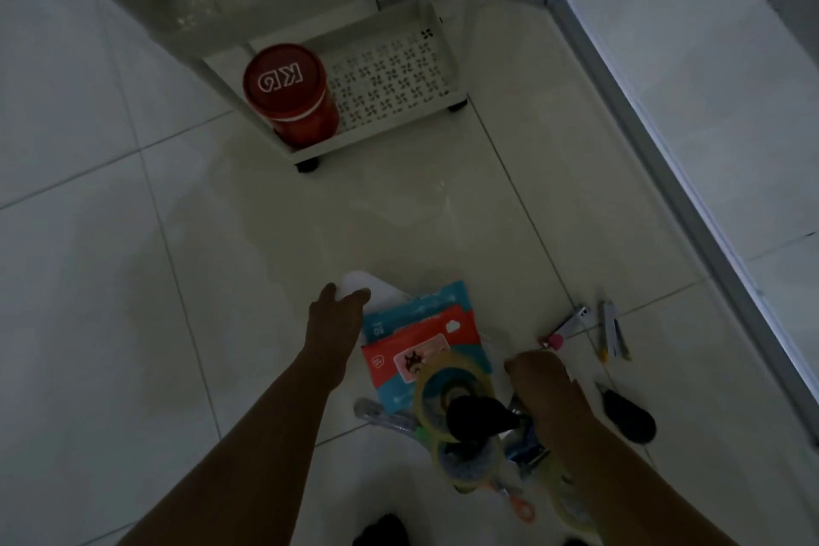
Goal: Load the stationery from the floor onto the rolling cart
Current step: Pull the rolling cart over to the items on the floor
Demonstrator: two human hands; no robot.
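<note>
left hand (pixel 333 315) grips one white sheet (pixel 376 286), right hand (pixel 538 372) perhaps curled on the pile — one red canister (pixel 290 95) on the cart (pixel 394 80).

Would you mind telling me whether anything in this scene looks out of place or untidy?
Yes: the stationery lies scattered on the floor tiles, not on the cart. Tape rolls overlap a red-and-blue packet, and utility knives lie loose to the right. Only a red canister sits on the cart's bottom shelf.
</note>
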